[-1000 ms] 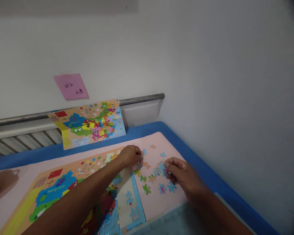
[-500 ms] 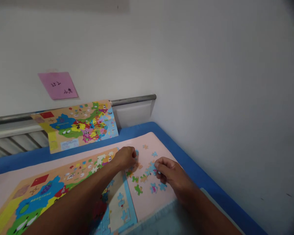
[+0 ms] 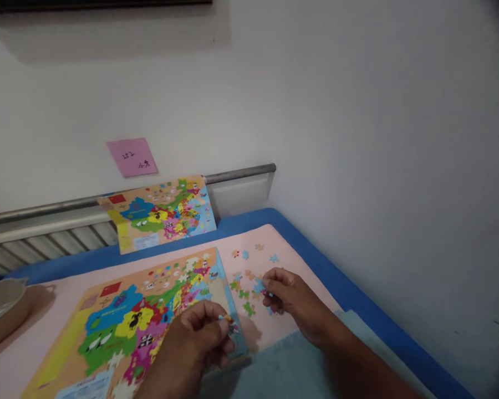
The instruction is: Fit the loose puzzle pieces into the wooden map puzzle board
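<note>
My left hand point(image 3: 203, 335) pinches a small multicoloured puzzle piece point(image 3: 232, 323) above the right edge of a jigsaw puzzle board point(image 3: 83, 299) printed with a colourful map. My right hand point(image 3: 289, 293) is closed in a pinch over the loose pieces, its fingertips at a small dark pink piece point(image 3: 268, 293). Around it lie several loose puzzle pieces, among them a green one point(image 3: 248, 308), a light blue one point(image 3: 274, 258) and an orange one point(image 3: 259, 247). The board is partly filled, with pale gaps along its top right and lower part. My left forearm hides some of it.
A map sheet point(image 3: 166, 216) hangs over a metal rail point(image 3: 241, 173) behind the table. A pink note point(image 3: 133, 158) is stuck on the wall. At the left stands a beige basin point(image 3: 4, 310). Pink cloth point(image 3: 270, 235) lies on the blue surface point(image 3: 249, 218); grey-blue fabric point(image 3: 283, 360) is in front.
My left hand has drawn back from the loose pieces toward me and now holds a piece over the board. My right hand stays nearly in place. The view has swung left, showing the basin.
</note>
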The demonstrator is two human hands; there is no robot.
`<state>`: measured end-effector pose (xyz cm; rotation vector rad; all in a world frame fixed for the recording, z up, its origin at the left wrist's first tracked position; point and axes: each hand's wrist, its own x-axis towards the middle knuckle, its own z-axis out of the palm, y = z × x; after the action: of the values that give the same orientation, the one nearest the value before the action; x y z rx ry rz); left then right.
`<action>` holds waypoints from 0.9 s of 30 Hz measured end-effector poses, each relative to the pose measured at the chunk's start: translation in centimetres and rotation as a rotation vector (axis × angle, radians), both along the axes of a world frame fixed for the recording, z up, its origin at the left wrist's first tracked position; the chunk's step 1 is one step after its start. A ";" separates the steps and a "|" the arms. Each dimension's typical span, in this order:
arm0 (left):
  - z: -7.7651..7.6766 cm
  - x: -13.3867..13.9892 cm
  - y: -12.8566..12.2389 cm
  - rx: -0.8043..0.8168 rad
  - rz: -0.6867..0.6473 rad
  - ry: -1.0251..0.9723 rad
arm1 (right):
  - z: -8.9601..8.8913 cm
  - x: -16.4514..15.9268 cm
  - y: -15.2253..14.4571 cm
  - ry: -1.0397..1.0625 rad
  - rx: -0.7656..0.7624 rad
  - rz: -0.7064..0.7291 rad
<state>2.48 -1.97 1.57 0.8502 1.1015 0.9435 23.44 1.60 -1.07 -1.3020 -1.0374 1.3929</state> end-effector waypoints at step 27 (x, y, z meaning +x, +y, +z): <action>-5.1 0.9 -2.6 0.012 0.335 -0.134 | -0.3 -4.6 -2.8 0.005 -0.034 0.162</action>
<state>3.37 -4.56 -3.57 0.6117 1.1422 1.2669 18.88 -1.20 -1.38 -1.2616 -1.1411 1.5398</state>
